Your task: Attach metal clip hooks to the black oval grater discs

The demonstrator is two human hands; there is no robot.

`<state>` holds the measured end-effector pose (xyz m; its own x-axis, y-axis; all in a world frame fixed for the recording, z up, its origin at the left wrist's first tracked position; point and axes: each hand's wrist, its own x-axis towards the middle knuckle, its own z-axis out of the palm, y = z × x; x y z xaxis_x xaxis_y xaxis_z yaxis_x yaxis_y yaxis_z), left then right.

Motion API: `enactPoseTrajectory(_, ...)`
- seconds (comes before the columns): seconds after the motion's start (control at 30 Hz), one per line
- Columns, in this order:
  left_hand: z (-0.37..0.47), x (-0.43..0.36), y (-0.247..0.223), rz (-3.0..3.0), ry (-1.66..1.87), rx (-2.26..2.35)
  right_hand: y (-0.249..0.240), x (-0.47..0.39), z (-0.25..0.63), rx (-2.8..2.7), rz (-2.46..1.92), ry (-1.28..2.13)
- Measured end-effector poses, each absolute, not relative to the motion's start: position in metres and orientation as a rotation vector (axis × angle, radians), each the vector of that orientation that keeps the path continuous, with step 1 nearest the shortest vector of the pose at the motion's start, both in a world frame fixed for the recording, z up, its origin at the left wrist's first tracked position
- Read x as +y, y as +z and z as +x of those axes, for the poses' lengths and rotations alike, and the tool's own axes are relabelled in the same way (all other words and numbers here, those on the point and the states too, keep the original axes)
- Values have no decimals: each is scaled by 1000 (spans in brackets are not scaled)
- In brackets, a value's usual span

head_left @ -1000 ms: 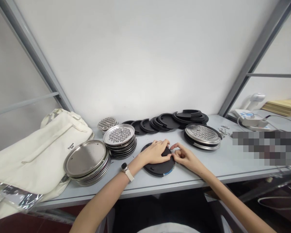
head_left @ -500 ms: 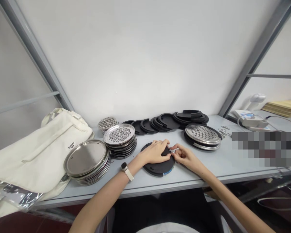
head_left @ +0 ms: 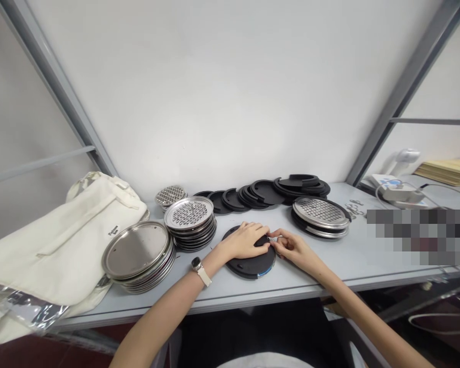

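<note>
A round black plastic disc (head_left: 249, 266) lies on the table in front of me, with a strip of blue at its lower right edge. My left hand (head_left: 249, 240) presses on top of it, fingertips and thumb bent toward the right rim and holding it in place. At that rim my right hand (head_left: 289, 247) pinches thumb and index finger together on a small metal part, mostly hidden by the fingers. Both hands' fingertips nearly meet there. Beyond the right hand stands a stack with a perforated metal grater plate (head_left: 320, 211) on top.
Stacked metal discs (head_left: 138, 250) and grater plates (head_left: 189, 212) stand on the left, beside a cream bag (head_left: 61, 235). Black rings and trays (head_left: 266, 191) line the wall. Small metal pieces (head_left: 354, 208) lie at the right, near a white device (head_left: 396, 188).
Both hands stay at the disc's right rim. The right fingertips have shifted very slightly against the rim; the disc has not visibly moved.
</note>
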<state>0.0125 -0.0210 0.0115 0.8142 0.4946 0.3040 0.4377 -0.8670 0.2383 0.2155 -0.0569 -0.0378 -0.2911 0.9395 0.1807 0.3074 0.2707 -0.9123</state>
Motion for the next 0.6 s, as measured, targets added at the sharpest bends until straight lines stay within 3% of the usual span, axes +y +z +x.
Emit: enactPoseTrajectory(0.6, 12, -19, 9, 2898, 573, 572, -38, -56, 215, -1807, -1123, 1016)
